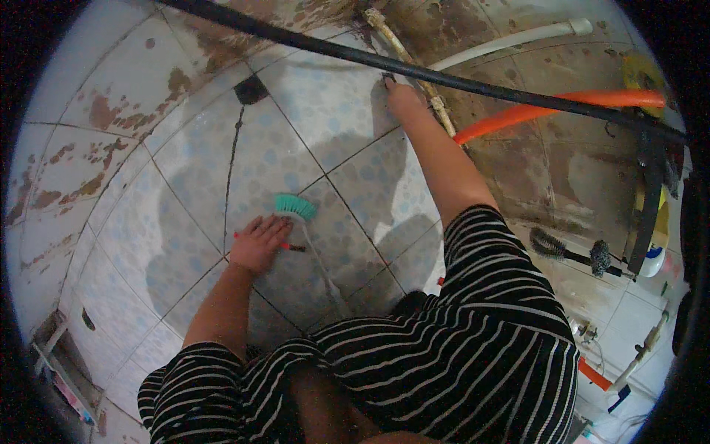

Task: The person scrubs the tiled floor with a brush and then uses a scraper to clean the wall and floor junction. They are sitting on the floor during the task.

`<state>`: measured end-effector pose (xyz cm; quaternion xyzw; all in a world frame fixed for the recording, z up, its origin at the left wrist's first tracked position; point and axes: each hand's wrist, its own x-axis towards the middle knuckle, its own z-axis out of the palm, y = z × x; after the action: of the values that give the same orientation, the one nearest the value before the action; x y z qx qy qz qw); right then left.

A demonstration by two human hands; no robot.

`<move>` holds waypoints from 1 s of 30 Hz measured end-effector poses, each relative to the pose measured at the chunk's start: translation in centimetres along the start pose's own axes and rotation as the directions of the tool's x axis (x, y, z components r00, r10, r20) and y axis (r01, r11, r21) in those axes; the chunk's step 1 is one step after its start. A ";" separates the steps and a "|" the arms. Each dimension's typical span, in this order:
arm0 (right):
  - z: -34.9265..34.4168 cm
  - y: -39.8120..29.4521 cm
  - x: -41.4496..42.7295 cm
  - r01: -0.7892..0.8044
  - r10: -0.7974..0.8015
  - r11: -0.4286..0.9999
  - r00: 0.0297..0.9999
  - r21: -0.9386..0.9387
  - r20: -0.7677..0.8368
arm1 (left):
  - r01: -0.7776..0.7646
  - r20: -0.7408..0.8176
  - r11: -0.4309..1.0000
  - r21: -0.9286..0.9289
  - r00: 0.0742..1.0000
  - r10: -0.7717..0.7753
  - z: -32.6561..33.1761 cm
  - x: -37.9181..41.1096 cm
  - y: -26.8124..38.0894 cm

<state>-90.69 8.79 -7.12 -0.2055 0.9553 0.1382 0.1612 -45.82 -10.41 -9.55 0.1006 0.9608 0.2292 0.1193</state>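
My left hand (pixel 258 244) lies palm down over a slim red-handled tool (pixel 285 246) on the tiled floor. The tool's red end and dark tip stick out on either side of the hand; whether my fingers grip it is hidden. Touching or just beyond my fingertips is a scrub brush (pixel 295 206) with green bristles and a pale handle running back towards me. Far ahead, my right arm is stretched out, and my right hand (pixel 407 101) holds a small dark object (pixel 388 79) against the floor near the wall. Its shape is mostly covered by my fingers.
A black bar (pixel 344 53) crosses the view above the floor. Along the stained right wall run an old pipe (pixel 441 111), a white pipe (pixel 510 43) and an orange pipe (pixel 510 114). Dark bristle brushes (pixel 566 252) and a bottle (pixel 654 244) are at right. A square drain (pixel 250 89) lies ahead.
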 end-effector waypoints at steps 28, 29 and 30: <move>-3.9 -2.1 -2.1 -0.041 0.043 0.975 0.999 0.218 -0.006 | -0.051 -0.099 0.997 0.064 0.993 0.057 0.7 -0.9 -0.8; -4.0 -2.3 -1.9 -0.042 0.049 0.970 0.999 0.238 -0.021 | -0.051 -0.120 0.997 0.051 0.991 0.057 0.8 -1.1 -0.9; -3.8 -2.2 -1.9 -0.017 0.015 0.987 1.000 0.160 0.015 | -0.050 -0.117 0.997 0.053 0.992 0.055 0.6 -0.9 -0.7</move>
<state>-89.01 6.31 -3.38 -0.1833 0.9638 0.0636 0.1827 -44.92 -11.01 -10.19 0.1150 0.9686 0.2139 0.0535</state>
